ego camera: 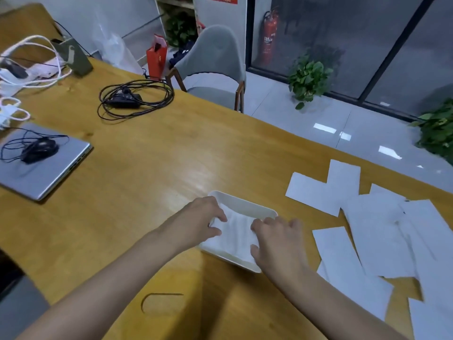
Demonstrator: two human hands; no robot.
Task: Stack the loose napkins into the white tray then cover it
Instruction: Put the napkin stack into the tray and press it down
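Our left hand (203,217) and right hand (277,241) reach over the table (147,168), each with fingers curled on one end of the napkin (235,231) lying in the white tray (245,202). The loose napkins (380,229) lie scattered on the table, just right of the tray.

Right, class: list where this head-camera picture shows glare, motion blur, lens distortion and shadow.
Head view: light glares off the table beyond the white tray and off the floor tiles; the right hand and the loose napkins at the right edge smear with motion blur; the wide lens bows the table edge and window frames; a soft shadow darkens the near table.
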